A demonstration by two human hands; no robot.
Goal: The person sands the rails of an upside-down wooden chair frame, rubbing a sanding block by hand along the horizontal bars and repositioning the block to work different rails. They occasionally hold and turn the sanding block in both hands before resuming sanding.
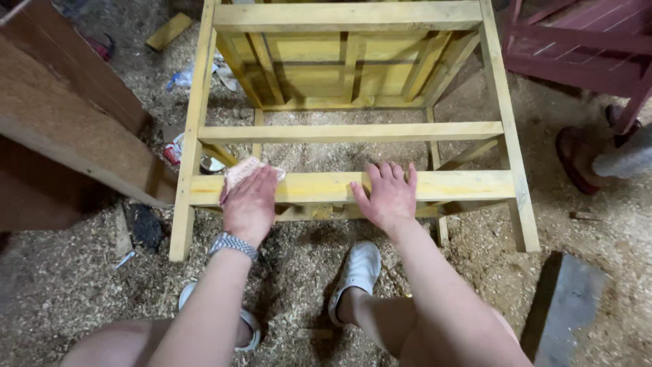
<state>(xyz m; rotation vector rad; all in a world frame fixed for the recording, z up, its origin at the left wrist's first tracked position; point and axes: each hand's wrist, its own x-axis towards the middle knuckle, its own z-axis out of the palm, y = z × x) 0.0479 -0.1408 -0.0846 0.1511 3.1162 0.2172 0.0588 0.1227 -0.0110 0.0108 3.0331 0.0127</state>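
A yellow-painted wooden chair frame point(346, 132) lies on its back on a sawdust-covered floor in front of me. My left hand point(250, 204), with a metal watch on the wrist, presses a pinkish sheet of sandpaper point(239, 171) flat against the nearest crossbar point(462, 185). My right hand point(388, 196) rests flat on the same crossbar a little to the right, fingers spread, holding nothing. My bare legs and white shoes point(358, 270) show below the frame.
A brown board point(61, 115) leans at the left. A dark red wooden frame point(577, 47) stands at the top right, with another person's sandalled foot point(577, 160) beside it. A dark flat slab point(564, 306) lies at the lower right. Scraps litter the floor at upper left.
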